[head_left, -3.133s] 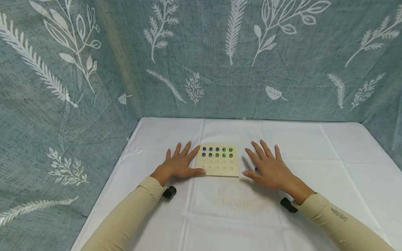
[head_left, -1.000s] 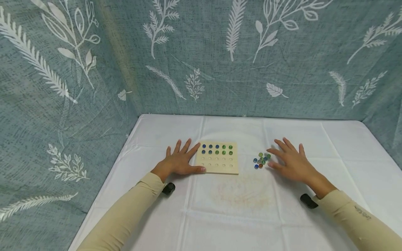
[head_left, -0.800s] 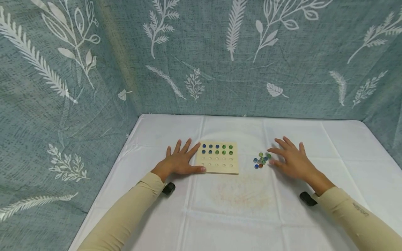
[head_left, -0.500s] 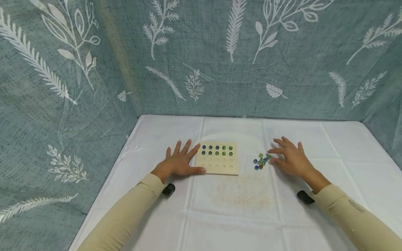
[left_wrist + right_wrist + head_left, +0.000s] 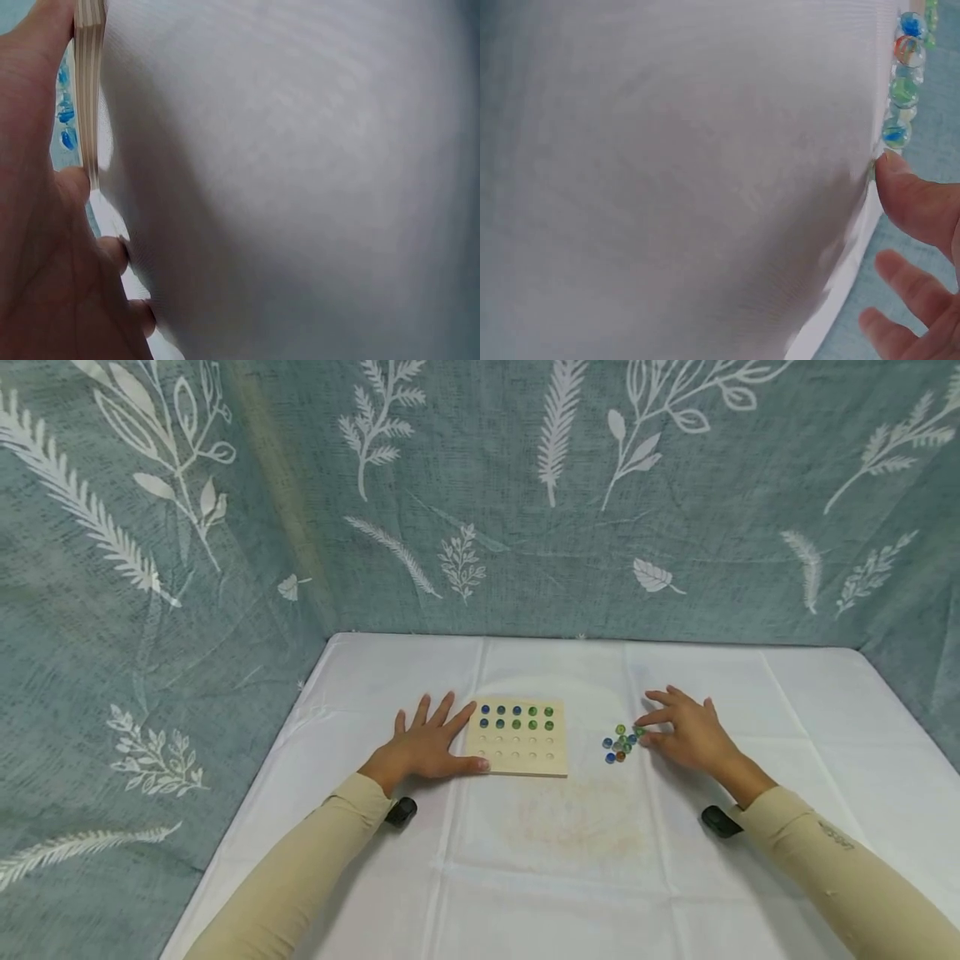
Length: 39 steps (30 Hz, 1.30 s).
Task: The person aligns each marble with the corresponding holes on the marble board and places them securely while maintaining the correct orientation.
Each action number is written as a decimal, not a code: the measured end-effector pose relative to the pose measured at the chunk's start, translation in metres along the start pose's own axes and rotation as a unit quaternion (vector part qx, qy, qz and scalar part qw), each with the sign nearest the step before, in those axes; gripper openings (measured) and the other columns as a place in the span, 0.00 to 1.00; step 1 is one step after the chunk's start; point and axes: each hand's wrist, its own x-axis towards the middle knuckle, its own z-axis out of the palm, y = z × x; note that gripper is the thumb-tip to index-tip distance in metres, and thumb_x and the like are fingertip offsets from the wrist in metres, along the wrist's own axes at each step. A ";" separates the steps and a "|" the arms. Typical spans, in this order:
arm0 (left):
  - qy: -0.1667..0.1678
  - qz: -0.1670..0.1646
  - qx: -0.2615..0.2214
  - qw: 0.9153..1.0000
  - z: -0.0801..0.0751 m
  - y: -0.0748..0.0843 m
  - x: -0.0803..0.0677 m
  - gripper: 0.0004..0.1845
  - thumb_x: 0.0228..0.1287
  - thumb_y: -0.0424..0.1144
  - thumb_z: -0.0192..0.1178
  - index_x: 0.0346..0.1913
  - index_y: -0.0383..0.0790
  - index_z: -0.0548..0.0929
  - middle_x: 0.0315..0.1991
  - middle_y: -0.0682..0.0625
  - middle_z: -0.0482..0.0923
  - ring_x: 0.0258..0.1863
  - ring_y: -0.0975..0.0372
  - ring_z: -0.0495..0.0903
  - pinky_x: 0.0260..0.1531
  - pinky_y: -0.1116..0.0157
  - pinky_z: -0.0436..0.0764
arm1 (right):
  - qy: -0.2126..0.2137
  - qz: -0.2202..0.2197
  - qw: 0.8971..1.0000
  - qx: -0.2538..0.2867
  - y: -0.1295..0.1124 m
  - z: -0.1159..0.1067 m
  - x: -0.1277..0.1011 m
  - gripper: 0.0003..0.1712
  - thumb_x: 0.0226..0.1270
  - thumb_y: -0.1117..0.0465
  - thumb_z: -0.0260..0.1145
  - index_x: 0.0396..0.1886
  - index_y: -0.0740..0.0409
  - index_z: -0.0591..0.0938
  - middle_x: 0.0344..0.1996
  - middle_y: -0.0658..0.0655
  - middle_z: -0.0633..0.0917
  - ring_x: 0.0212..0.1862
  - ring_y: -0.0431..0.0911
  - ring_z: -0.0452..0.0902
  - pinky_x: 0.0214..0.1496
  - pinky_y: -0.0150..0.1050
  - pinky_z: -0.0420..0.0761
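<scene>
A pale wooden board [image 5: 517,762] with rows of round hollows lies on the white table. Marbles fill its two far rows: blue ones [image 5: 485,710] to the left, green ones [image 5: 549,712] to the right. My left hand [image 5: 426,750] is spread flat at the board's left side, forefinger and thumb touching its edge. In the left wrist view the board's layered side [image 5: 88,97] shows beside the palm. To the right, my right hand [image 5: 693,735] pinches a green marble [image 5: 639,732] between thumb and forefinger, at the edge of a loose marble cluster [image 5: 620,744].
The loose cluster holds several blue and green marbles and an orange-red marble [image 5: 909,51]. A white cloth covers the table [image 5: 570,877], with a faint brownish stain in front of the board. A blue-green leaf-patterned curtain [image 5: 480,485] stands behind and at the left.
My right hand first drew right, uncovering the loose marbles. Since then it has edged back left, its thumb and forefinger closing around the rightmost green marble. The left hand has stayed on the board.
</scene>
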 end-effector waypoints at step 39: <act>-0.005 -0.004 0.018 1.000 -0.003 0.002 -0.001 0.57 0.62 0.78 0.56 0.86 0.64 0.41 0.87 0.48 0.27 0.85 0.42 0.23 0.78 0.31 0.30 | 0.038 -0.047 0.996 0.062 -0.011 -0.009 0.004 0.11 0.65 0.67 0.74 0.46 0.61 0.92 0.69 0.67 0.79 0.75 0.68 0.68 0.69 0.67 0.74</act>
